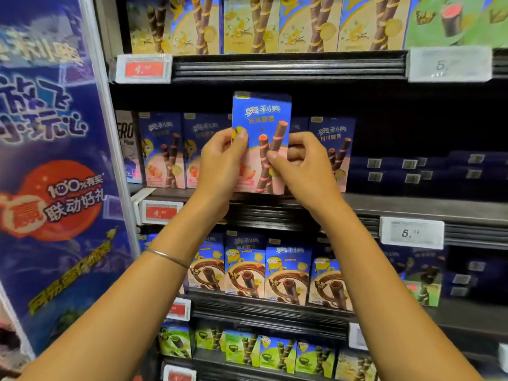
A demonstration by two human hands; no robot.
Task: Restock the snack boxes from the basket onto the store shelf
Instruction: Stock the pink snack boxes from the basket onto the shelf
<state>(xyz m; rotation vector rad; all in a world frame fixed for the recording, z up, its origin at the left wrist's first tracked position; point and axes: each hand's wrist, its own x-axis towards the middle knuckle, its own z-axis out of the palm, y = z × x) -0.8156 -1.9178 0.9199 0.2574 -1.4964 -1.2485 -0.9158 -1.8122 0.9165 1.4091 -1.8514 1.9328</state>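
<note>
A blue snack box [261, 114] is held upright in front of the middle store shelf [398, 209], gripped at its lower half by both hands. The left hand [220, 166] is curled round the box's left edge, with the thumb pressed on the printed front. The right hand [305, 166] is curled round the right edge, its thumb likewise laid on the front. The bottom edge of the box is seen at the shelf lip, though whether it rests on the board cannot be told. Matching boxes [162, 152] are ranged to its left and a further box [332, 152] stands to its right, so a gap in the row appears to lie directly behind the held one. The basket is not in view.

The step in hand is judged to be the placing of this box into that gap. For the next move, the box needs to be kept upright and face-forward. It should then be pushed back between its neighbours without tipping them and set flush with the front of the row before the fingers are released.
</note>
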